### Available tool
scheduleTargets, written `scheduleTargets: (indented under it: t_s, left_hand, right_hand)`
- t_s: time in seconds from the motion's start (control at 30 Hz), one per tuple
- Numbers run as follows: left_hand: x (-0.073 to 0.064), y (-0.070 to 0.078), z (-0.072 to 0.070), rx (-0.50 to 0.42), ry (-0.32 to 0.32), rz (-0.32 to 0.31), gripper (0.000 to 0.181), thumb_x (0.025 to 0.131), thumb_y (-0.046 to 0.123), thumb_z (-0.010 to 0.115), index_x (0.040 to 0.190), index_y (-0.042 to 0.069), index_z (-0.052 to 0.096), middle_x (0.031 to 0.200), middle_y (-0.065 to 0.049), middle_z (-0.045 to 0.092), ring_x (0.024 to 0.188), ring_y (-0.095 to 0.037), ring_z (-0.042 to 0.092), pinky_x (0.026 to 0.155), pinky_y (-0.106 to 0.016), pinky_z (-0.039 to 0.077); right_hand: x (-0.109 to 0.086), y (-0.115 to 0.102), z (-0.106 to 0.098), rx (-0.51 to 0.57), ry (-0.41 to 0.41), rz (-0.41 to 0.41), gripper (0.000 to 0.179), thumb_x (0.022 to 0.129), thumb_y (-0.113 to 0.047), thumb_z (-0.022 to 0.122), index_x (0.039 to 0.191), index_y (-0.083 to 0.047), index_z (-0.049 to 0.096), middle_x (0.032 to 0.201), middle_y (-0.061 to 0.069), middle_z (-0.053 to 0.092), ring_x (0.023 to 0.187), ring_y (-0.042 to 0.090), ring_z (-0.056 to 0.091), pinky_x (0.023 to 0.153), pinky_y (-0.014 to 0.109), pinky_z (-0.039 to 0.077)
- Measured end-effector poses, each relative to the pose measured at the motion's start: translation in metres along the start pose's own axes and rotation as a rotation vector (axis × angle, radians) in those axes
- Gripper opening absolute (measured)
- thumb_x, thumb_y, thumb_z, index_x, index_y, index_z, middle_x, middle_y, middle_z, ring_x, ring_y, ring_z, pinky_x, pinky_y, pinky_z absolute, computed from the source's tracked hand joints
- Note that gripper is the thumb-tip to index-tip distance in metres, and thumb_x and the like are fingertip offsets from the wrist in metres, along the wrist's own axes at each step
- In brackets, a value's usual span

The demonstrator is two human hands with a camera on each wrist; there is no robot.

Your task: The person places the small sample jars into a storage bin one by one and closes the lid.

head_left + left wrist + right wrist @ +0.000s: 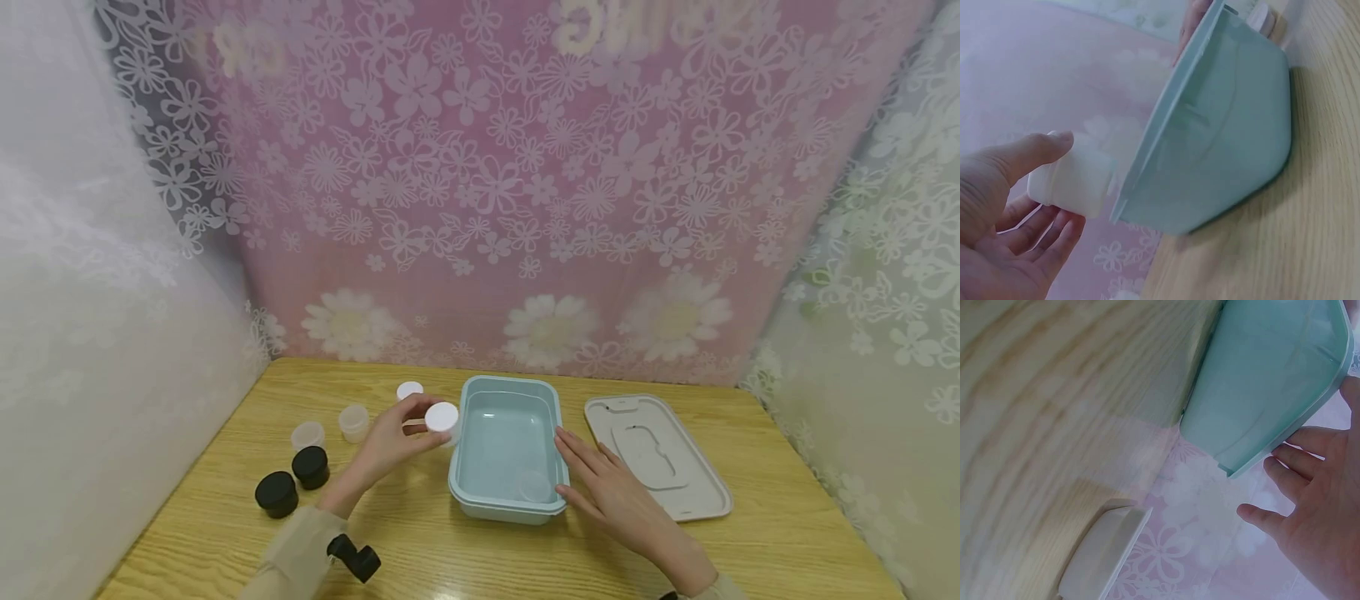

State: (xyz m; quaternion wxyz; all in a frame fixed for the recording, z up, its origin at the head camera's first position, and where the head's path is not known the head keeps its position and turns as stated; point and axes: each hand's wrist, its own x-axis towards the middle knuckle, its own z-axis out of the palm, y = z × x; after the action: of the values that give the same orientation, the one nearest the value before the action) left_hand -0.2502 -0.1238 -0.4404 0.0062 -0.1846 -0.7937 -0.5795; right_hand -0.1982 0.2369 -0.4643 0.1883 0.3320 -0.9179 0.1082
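My left hand [390,442] holds a small translucent jar with a white lid [442,417] beside the left rim of a pale blue plastic tub [502,429]. In the left wrist view, thumb and fingers grip the white jar [1079,181] from two sides, close to the tub's rim. A translucent jar [535,487] lies inside the tub, in its front right corner. On the far side, my right hand [618,500] rests its extended fingertips on the right rim. The right wrist view shows those fingers [1297,461] lying along the tub's edge, gripping nothing.
Left of the tub stand two translucent jars [354,423], two black jars [277,494] and, behind my left hand, another white-lidded jar [409,390]. A light grey tub lid [682,467] lies at the right. Patterned curtains [525,208] surround the wooden table [405,550].
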Motion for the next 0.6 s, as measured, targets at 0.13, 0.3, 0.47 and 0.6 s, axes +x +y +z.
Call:
scheduleTargets:
  t_s: [0.13,0.3,0.47,0.6]
  left_hand:
    - [0.008,0.008,0.011,-0.021,0.003,0.033,0.054,0.087,0.018,0.083,0.135,0.008,0.061,0.127,-0.01,0.064,0.12,-0.028,0.061,0.098,-0.038,0.056]
    - [0.018,0.015,0.028,-0.034,-0.02,0.069,0.057,0.086,0.017,0.083,0.137,0.005,0.06,0.129,-0.011,0.064,0.121,-0.031,0.061,0.1,-0.044,0.055]
    - [0.026,0.021,0.045,-0.033,-0.041,0.085,0.056,0.086,0.014,0.083,0.136,0.004,0.059,0.129,-0.011,0.064,0.12,-0.031,0.062,0.099,-0.043,0.056]
    - [0.03,0.024,0.059,-0.023,-0.052,0.085,0.052,0.086,0.013,0.083,0.132,0.006,0.061,0.126,-0.012,0.065,0.119,-0.031,0.062,0.098,-0.042,0.056]
  right_hand:
    - [-0.001,0.0,0.0,0.003,-0.006,0.004,0.068,0.101,-0.039,0.062,0.155,-0.005,0.04,0.161,0.009,0.039,0.143,0.026,0.044,0.111,0.061,0.036]
    - [-0.001,0.0,0.0,0.006,-0.016,0.009,0.068,0.101,-0.04,0.061,0.156,-0.006,0.039,0.161,0.009,0.038,0.143,0.026,0.043,0.112,0.061,0.035]
    - [-0.001,0.001,0.0,0.0,-0.013,0.004,0.068,0.101,-0.04,0.061,0.156,-0.006,0.039,0.161,0.009,0.038,0.143,0.025,0.044,0.112,0.061,0.034]
    - [-0.001,0.001,0.001,-0.011,-0.015,0.001,0.069,0.101,-0.041,0.061,0.156,-0.006,0.04,0.162,0.008,0.037,0.143,0.025,0.044,0.113,0.061,0.033]
